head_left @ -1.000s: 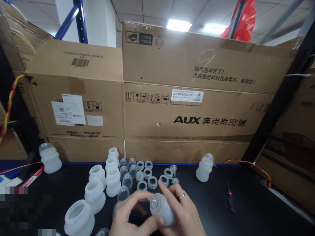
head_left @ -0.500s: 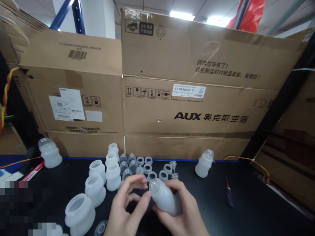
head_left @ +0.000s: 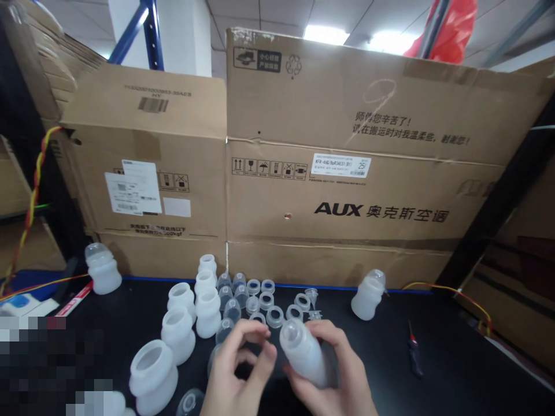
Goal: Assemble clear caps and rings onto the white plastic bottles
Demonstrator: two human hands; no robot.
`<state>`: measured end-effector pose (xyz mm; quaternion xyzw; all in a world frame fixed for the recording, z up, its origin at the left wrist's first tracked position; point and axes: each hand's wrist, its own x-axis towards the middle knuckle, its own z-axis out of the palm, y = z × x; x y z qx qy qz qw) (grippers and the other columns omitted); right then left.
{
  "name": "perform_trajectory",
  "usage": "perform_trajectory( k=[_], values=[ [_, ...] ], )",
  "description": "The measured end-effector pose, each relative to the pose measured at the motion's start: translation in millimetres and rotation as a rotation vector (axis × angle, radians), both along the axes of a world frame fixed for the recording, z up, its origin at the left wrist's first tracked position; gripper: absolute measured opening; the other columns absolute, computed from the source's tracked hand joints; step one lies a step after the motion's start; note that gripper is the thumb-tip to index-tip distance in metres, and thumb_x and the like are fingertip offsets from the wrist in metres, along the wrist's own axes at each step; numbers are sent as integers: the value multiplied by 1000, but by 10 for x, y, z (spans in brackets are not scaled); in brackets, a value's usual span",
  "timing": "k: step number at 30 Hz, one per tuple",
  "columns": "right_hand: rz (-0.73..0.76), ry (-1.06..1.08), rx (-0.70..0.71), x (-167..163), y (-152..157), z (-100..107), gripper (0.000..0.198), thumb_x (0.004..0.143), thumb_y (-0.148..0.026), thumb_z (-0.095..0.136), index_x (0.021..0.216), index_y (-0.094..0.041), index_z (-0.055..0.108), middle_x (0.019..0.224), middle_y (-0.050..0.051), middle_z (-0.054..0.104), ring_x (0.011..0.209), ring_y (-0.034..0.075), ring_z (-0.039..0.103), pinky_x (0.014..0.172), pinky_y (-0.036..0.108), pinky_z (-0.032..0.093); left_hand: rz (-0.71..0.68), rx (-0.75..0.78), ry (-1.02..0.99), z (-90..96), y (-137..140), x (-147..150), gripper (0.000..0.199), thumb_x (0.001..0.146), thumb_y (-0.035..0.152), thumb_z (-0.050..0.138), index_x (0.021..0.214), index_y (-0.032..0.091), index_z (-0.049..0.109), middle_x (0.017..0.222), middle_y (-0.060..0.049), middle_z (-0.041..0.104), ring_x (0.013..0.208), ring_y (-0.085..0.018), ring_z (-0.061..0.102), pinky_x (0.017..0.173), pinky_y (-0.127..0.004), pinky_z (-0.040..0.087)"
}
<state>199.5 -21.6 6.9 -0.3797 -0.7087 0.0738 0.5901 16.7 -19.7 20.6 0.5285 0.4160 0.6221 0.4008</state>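
Right hand (head_left: 342,372): wrapped around a milky bottle (head_left: 310,364), with thumb on the near side and fingers on the far side.
Milky bottle: leaned toward the left, held up in front over the black table (head_left: 459,370), with a small clear tip on top. Could not tell about the bottom end, hidden by the hand.
Left hand (head_left: 238,372): free and loosely curled, with a gap between thumb and fingers. Was just beside the top of the milky bottle, seemingly not touching.
Clear lid (head_left: 189,403): lay by the left wrist, near the bottom edge of the view.
Clear caps (head_left: 233,310): sat in a bunch past the left hand, round like little domes, some partly hidden by fingers.
Clear rings (head_left: 274,316): lay past both hands, right of the clear caps.
Little funnel (head_left: 311,296): stood just right of the clear rings.
Open bottles (head_left: 153,375): stood in two slanting lines, left of the clear caps.
Capped bottles: stood well apart, one at far left (head_left: 104,276), one past the right hand (head_left: 367,297).
Tool (head_left: 415,353): lay on the right, with a thin tip and dark handle.
Cardboard (head_left: 269,231): stood behind like a wall, marked "AUX".
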Motion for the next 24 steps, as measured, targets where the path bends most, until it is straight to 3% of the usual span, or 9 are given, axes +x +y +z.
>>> perform_trajectory(
  k=[4,7,9,13,17,20,24],
  values=[
    [79,-100,81,-29,15,9,42,82,-29,82,117,-30,59,101,3,75,82,23,72,74,31,60,-103,75,29,-116,-56,-5,60,63,74,87,92,24,70,84,0,70,62,-12,62,55,-19,49],
    [120,-126,17,15,-4,-55,43,81,-31,85,118,-32,62,105,4,76,86,25,73,78,32,59,-107,17,62,-220,-43,-27,59,62,70,90,93,25,67,81,1,70,58,-11,56,54,-19,44],
    [170,-97,-146,65,-18,-84,44,79,-35,88,118,-32,66,110,5,76,93,27,73,83,33,59,-118,-6,68,-247,-32,-37,56,67,68,87,96,25,68,82,0,71,61,-12,59,57,-19,45],
    [362,53,-641,112,-37,2,47,74,-47,93,112,-28,73,107,4,77,101,29,72,90,35,54,-180,10,67,-178,-34,-40,51,74,69,81,97,25,70,82,-1,70,66,-14,61,61,-20,46],
    [617,395,-988,127,-51,141,63,59,-50,100,107,-22,72,94,1,73,89,21,67,79,26,48,-218,104,76,-110,-41,-40,51,77,72,78,88,23,72,84,-2,65,72,-15,58,63,-22,42],
    [755,532,-1167,177,-60,119,68,57,-46,103,111,-19,72,97,2,71,83,15,63,75,21,45,-232,141,123,-140,-38,-44,55,77,76,75,87,22,73,83,-2,60,73,-16,54,64,-25,39],
    [861,611,-1239,209,-51,-13,66,62,-48,100,113,-16,74,97,6,71,79,14,61,71,20,44,-233,132,176,-200,-18,-73,59,75,80,74,81,21,71,75,1,49,69,-16,46,64,-27,33]
  ],
)
